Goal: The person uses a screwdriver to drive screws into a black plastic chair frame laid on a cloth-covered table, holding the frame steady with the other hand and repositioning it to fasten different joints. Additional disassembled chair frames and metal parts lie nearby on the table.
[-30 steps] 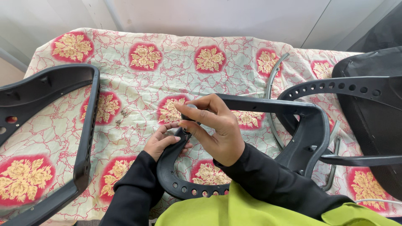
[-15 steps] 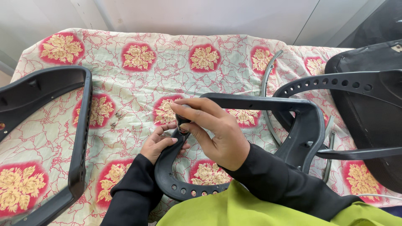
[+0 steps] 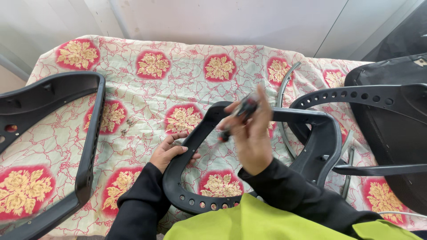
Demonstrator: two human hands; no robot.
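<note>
A desk covered by a pale cloth printed with red-and-gold flower medallions fills the frame. At the right edge stands a black chair seat and back assembly with a perforated curved rail; at the left edge lies a large black plastic chair frame. In the lower middle sits the black curved plastic frame with a row of holes, the piece being worked on. The left hand closes around its left rim, thumb on top, bracing it flat on the cloth. The right hand, blurred, is raised above the frame's upper edge, fingers wrapped around a small dark screwdriver-like tool with a red tip. A few small metal screws lie on the cloth at centre left. This looks like a fastening step; seating the tool tip squarely calls for a steady frame.
</note>
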